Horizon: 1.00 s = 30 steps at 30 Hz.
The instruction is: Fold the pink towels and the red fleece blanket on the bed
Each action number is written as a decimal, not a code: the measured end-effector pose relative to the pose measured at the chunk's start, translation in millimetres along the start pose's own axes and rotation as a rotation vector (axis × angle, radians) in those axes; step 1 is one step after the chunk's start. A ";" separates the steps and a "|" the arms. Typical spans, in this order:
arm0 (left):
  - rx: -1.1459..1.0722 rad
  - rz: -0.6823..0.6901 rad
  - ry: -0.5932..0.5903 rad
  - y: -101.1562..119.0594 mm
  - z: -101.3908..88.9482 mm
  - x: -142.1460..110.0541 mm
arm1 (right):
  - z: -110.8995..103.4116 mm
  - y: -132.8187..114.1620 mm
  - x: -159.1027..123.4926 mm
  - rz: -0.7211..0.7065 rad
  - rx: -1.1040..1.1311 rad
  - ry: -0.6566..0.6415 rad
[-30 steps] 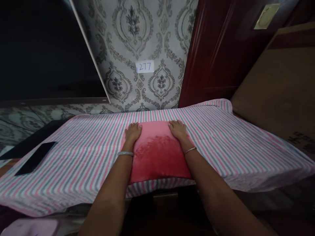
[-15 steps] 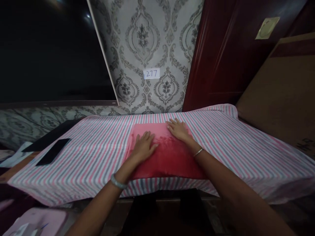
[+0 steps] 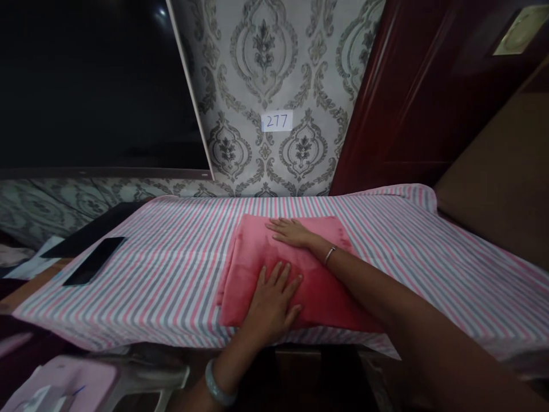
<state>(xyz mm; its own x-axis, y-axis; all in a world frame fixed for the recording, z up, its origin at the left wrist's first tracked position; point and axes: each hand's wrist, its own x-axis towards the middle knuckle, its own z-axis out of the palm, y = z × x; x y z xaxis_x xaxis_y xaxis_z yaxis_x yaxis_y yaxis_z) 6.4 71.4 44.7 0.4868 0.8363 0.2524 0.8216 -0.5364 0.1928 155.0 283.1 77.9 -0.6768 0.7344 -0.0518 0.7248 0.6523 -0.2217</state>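
A folded piece of plush red-pink cloth (image 3: 253,246) lies flat on the striped tablecloth (image 3: 171,263), near the table's front edge. Its far part looks lighter pink, its near part deeper red. My left hand (image 3: 272,306) rests palm down on the near left part, fingers spread. Farther back, my right hand (image 3: 289,232) lies flat across the pale upper part, its fingers stretched out to the left. Neither hand grips anything. A bangle circles each wrist. Layered edges of the cloth show along its left side.
A black phone (image 3: 95,261) lies on the tablecloth at the left. Behind stand a large dark screen (image 3: 94,86) and a patterned wall with a "277" paper label (image 3: 277,121). A cardboard box (image 3: 501,154) stands at the right. A pink stool-like seat (image 3: 81,372) is at the lower left.
My left hand has slid from the cloth's far left corner toward the near edge. My right hand has moved left from the far right corner and turned sideways. The cloth's pile shading has shifted.
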 end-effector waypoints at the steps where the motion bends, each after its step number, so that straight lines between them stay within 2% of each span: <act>1: -0.006 0.004 0.008 -0.1 -0.2 -0.7 | -0.1 3.3 7.4 0.021 0.022 -0.012; 6: -0.024 0.015 0.049 -2.4 3.9 -3.5 | 8.7 20.0 34.0 0.037 0.122 0.005; 12: -0.013 0.026 0.087 -4.4 10.1 -4.8 | 22.3 27.5 39.9 0.028 0.108 0.094; 16: -0.009 0.021 0.077 -1.0 5.7 -2.9 | 15.1 21.5 36.9 0.056 0.092 0.079; 20: -0.014 0.026 0.048 -0.3 -10.1 -4.6 | -3.6 7.5 29.6 0.094 0.077 0.085; 22: 0.005 0.006 0.083 -4.1 -17.5 -11.0 | -9.7 -4.9 19.1 0.023 0.061 0.107; 25: 0.083 -0.079 0.199 -13.9 -18.4 -26.7 | -5.6 -28.6 -4.3 -0.188 0.043 0.098; 28: 0.182 -0.121 0.305 -22.3 -5.4 -41.5 | 9.5 -48.5 -20.1 -0.396 0.049 0.020; 30: 0.244 -0.134 0.359 -24.6 5.6 -47.1 | 17.1 -54.6 -16.4 -0.483 0.047 -0.017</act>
<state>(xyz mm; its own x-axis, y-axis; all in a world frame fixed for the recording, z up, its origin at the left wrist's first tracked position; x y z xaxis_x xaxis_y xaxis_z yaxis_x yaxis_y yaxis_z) -35.1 45.9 22.7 0.2731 0.7811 0.5616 0.9371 -0.3479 0.0282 124.3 232.3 74.1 -0.9367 0.3462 0.0519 0.3209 0.9085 -0.2677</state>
